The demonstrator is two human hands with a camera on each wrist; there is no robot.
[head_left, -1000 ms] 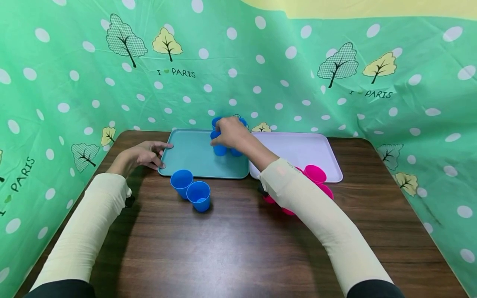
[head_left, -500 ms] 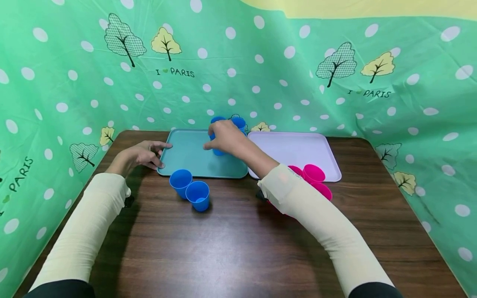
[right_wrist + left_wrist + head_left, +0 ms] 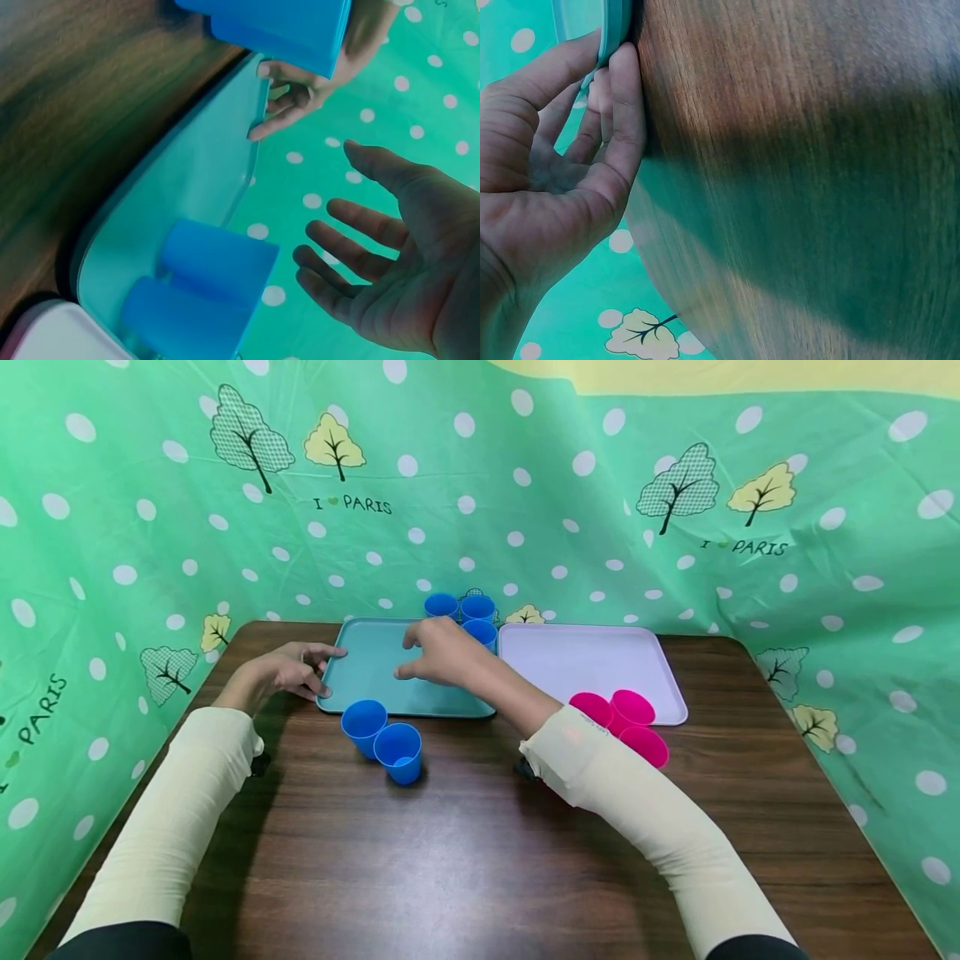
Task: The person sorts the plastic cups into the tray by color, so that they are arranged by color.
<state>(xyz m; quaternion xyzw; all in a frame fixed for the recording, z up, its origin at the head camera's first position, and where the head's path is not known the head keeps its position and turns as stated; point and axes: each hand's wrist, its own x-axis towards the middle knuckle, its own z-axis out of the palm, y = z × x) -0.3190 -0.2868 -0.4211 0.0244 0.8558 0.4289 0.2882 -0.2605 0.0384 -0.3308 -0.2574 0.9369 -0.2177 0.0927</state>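
My left hand [image 3: 288,670] rests its thumb and a finger at the left rim of the teal tray [image 3: 367,672], touching the rim in the left wrist view. My right hand [image 3: 442,653] hovers over the tray's middle with fingers spread, palm bare in the right wrist view. Behind it, at the tray's right end, stand blue cups: one at the back left [image 3: 441,604], another at the back right [image 3: 477,607] and a third in front [image 3: 480,632]. The hand hides part of this group. Two more blue cups [image 3: 364,723] [image 3: 399,750] stand upright on the table before the tray.
A lavender tray [image 3: 577,660] lies right of the teal one. Pink cups [image 3: 632,708] stand at its front edge, partly covered by the right sleeve [image 3: 645,818]. A green polka-dot curtain [image 3: 465,485] hangs behind the brown table [image 3: 420,877].
My right hand has come off the blue cups and moved left over the teal tray, its fingers spreading. More of the blue and pink cups shows. My left hand stays put.
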